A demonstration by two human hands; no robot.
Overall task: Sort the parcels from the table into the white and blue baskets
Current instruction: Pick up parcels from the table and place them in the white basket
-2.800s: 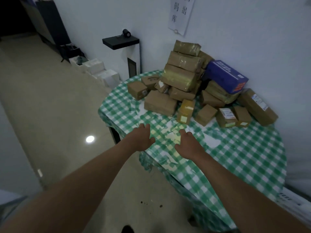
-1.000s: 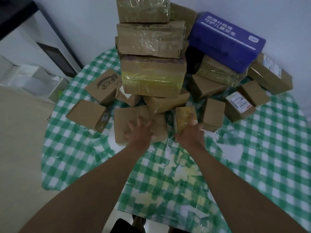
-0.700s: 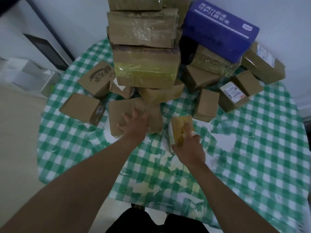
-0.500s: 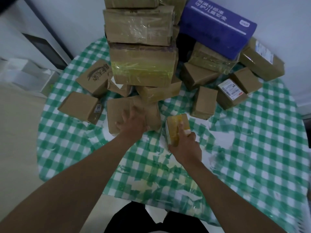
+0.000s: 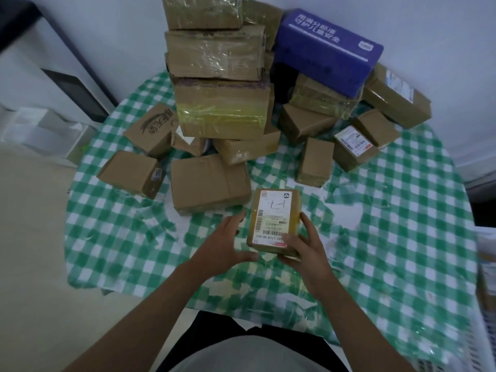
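Looking down from head height, a person's two bare forearms reach out over a round table (image 5: 402, 237) covered in a green and white checked cloth; the right hand (image 5: 303, 248) grips a small brown parcel (image 5: 276, 218) at its near right corner, thumb on the top face and fingers curled along the right edge; the parcel's white shipping label, with barcodes, faces up toward the camera; the left hand (image 5: 222, 245) sits at the parcel's left side with fingers loosely extended, its fingertips touching or just beside the left edge, which of the two cannot be told; the parcel is held low over the cloth, near the table's front edge, just in front of a flat brown box (image 5: 209, 181); behind that rises a stack of taped cartons (image 5: 220, 76) against the white wall; a blue box (image 5: 327, 49) with white lettering rests on cartons to the right of the stack; smaller brown parcels lie scattered on both sides; part of a white basket (image 5: 485, 331) shows at the far right edge.
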